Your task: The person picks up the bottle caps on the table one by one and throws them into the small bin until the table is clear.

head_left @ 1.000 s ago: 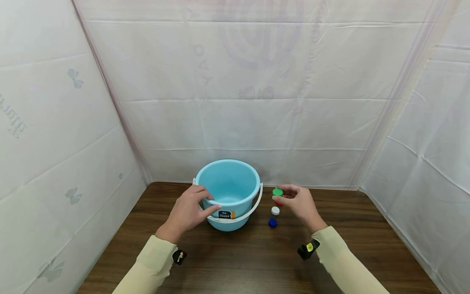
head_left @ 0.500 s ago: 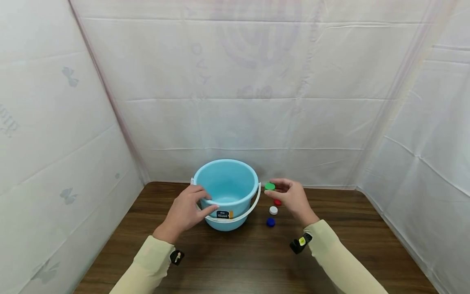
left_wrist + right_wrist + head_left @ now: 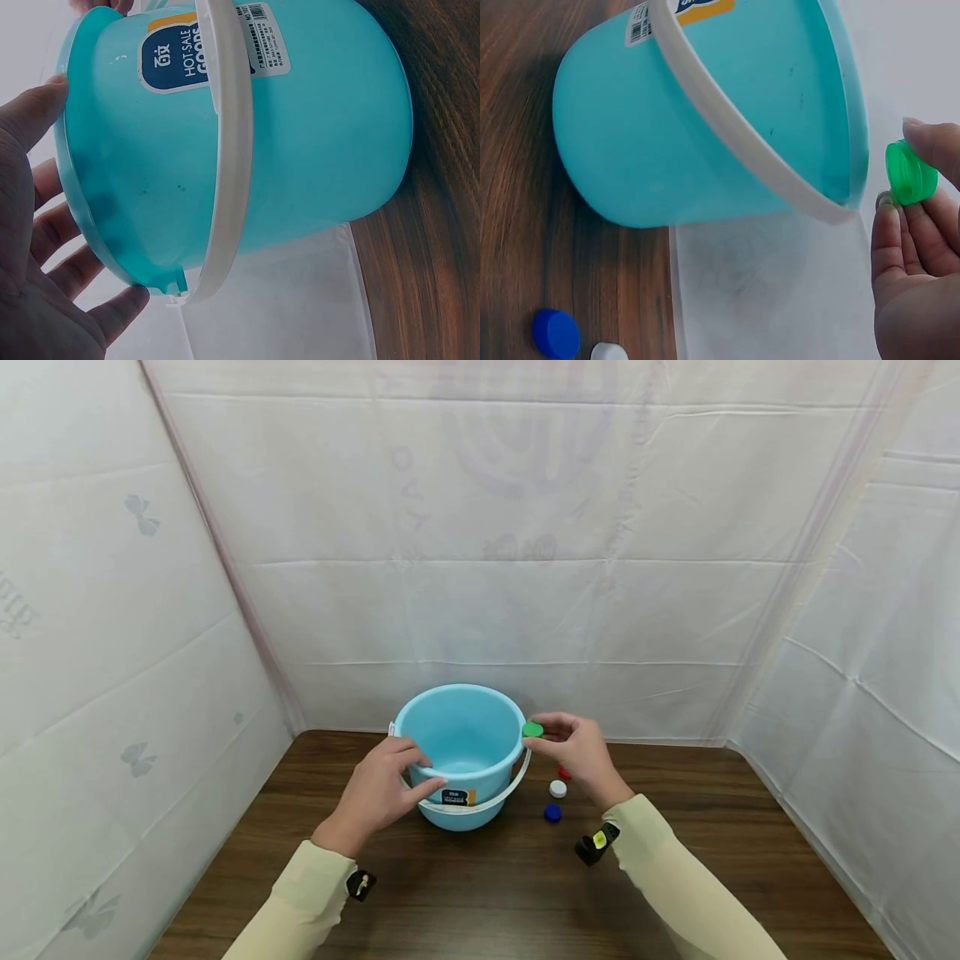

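A light blue plastic bucket (image 3: 461, 752) with a white handle (image 3: 480, 804) stands on the dark wooden table (image 3: 525, 893). My left hand (image 3: 382, 789) grips its near-left rim (image 3: 79, 202), thumb outside and fingers over the edge. Thumb and fingers of my right hand (image 3: 573, 752) pinch a green bottle cap (image 3: 532, 729) and hold it at the bucket's right rim, just above the edge (image 3: 911, 172). The bucket (image 3: 705, 127) looks empty inside.
Three loose caps lie on the table right of the bucket: a red cap (image 3: 563, 772) partly behind my right hand, a white cap (image 3: 557, 788) and a blue cap (image 3: 552, 812). White sheeting walls (image 3: 525, 568) close in the back and both sides.
My right hand has carried the green cap up and leftward from above the loose caps to the bucket's right rim. The left hand has kept its hold on the rim.
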Demonstrator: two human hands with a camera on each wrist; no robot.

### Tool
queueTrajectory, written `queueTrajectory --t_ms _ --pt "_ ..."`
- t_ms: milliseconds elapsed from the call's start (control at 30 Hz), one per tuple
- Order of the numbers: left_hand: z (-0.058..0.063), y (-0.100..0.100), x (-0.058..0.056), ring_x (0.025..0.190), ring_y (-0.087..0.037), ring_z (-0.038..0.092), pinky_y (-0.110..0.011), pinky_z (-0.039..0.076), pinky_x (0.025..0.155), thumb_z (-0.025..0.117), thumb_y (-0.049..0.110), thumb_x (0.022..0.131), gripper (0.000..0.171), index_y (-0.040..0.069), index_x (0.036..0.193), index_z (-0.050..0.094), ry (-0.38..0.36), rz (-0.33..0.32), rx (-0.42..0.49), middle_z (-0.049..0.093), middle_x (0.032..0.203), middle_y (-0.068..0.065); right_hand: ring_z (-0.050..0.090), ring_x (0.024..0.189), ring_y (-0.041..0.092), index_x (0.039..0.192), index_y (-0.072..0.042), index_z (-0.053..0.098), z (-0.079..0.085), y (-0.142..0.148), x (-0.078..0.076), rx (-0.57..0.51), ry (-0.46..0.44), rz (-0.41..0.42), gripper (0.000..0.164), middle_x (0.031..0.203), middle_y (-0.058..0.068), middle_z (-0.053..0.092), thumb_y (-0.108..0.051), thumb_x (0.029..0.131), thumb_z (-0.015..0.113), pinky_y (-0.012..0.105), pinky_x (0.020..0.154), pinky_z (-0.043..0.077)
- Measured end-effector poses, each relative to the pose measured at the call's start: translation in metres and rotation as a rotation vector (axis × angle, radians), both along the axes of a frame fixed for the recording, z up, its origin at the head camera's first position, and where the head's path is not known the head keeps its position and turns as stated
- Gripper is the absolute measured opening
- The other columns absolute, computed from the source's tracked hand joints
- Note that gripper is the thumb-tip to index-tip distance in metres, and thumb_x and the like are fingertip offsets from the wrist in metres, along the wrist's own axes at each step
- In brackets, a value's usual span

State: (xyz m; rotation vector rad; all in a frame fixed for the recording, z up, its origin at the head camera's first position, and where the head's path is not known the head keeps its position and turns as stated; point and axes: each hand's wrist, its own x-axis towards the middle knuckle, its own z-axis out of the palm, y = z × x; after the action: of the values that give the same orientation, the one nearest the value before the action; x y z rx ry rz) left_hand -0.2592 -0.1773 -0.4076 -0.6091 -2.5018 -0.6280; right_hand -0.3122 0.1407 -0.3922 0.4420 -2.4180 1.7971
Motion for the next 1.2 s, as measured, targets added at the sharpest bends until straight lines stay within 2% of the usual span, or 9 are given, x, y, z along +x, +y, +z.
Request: queueTrajectory --t_ms 267,633,833,1200 --pt "0.000 0.000 -0.001 0.090 -0.016 0.059 -0.035 0.056 0.076 0.088 0.043 0.079 0.028 0.019 0.088 0.075 0.008 0.000 -0.002 0.066 0.093 0.005 0.072 0.108 0.023 0.122 -0.011 0.073 0.005 -0.015 -0.003 -0.019 0.013 0.019 0.042 0.119 0.011 0.074 -0.023 0.084 0.087 0.028 0.086 0.060" --pt "0.000 -0.001 -0.002 0.088 -0.013 0.058 -0.034 0.056 0.075 0.088 0.044 0.079 0.029 0.020 0.087 0.074 0.036 -0.007 -0.014 0.066 0.093 0.005 0.072 0.100 0.022 0.122 -0.009 0.073 0.008 -0.037 -0.012 -0.028 0.021 0.030 0.041 0.117 0.011 0.074 -0.020 0.084 0.087 0.034 0.088 0.060" --pt "0.001 0.000 -0.002 0.088 -0.013 0.058 -0.034 0.056 0.076 0.088 0.044 0.080 0.029 0.019 0.089 0.074 0.027 -0.009 -0.014 0.066 0.093 0.005 0.073 0.098 0.020 0.119 -0.009 0.075 0.012 -0.046 -0.013 -0.007 0.039 0.007 0.038 0.114 0.009 0.075 -0.019 0.084 0.087 0.034 0.087 0.061" --pt "0.001 0.000 -0.002 0.088 -0.013 0.058 -0.033 0.056 0.075 0.088 0.044 0.080 0.029 0.019 0.089 0.074 0.016 -0.009 -0.015 0.066 0.093 0.005 0.074 0.101 0.022 0.120 -0.009 0.074 0.012 -0.055 -0.019 0.013 0.034 0.021 0.040 0.115 0.010 0.076 -0.020 0.084 0.087 0.037 0.089 0.061"
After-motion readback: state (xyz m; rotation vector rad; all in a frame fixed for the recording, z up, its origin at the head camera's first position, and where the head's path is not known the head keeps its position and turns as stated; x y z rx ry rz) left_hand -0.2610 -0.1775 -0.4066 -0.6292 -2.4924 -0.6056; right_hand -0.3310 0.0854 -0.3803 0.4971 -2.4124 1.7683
